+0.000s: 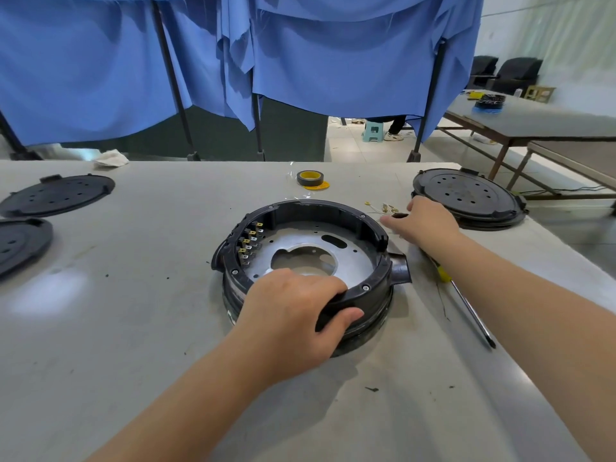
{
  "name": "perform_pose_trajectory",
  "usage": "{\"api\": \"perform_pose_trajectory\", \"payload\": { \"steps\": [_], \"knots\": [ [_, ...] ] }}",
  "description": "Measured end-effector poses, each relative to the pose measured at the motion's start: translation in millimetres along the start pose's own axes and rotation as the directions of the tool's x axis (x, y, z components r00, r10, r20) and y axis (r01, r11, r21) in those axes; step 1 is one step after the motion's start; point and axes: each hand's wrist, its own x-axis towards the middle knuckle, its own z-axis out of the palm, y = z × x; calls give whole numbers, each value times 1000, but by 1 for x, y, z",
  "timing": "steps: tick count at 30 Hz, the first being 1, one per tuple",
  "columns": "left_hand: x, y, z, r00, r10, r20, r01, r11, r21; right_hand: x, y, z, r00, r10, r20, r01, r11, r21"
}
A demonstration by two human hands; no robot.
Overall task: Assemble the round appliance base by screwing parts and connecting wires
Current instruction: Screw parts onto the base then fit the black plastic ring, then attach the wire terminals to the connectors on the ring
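Grey table, left hand gripping base, right hand outstretched

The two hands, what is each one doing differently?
The left hand grips the near rim of the round appliance base, thumb outside and fingers over the edge. The right hand reaches past the base to the small wires on the table, fingers stretched low over them. Whether it pinches one is hidden. Both are bare.

Small wired parts by right hand too tiny to identify.
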Motion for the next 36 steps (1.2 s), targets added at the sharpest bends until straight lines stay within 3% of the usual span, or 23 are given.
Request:
{"api": "perform_pose_trajectory", "payload": {
  "steps": [6,9,13,15,18,22,27,32,36],
  "knots": [
    [-2,-1,-1,1000,1,-7,-1,1000,-27,4,1,8,997,78,20,-78,997,11],
    [-2,0,-3,1000,-3,0,3,1000,-28,4,9,5,995,79,62,-92,965,245],
    [-3,2,-7,1000,-7,20,8,999,-48,-6,18,-9,995,-2,104,-57,825,562],
    [-3,3,-9,999,-7,34,8,999,-49,-18,20,-20,998,-44,50,1,756,655],
    [-4,4,-14,998,-20,61,24,998,-65,-44,19,-38,990,-142,11,90,682,726],
    [-5,2,-20,991,-67,115,82,988,-129,-87,12,-47,915,-384,123,143,595,791],
    [-2,1,-29,953,-167,253,217,959,-184,-120,11,-48,909,-415,41,220,560,799],
    [17,-2,-33,860,-325,393,486,754,-441,-135,17,-44,897,-441,-12,295,579,760],
    [38,-4,-31,756,-357,549,635,603,-483,-138,15,-38,900,-435,-28,309,591,745]
  ]
}}
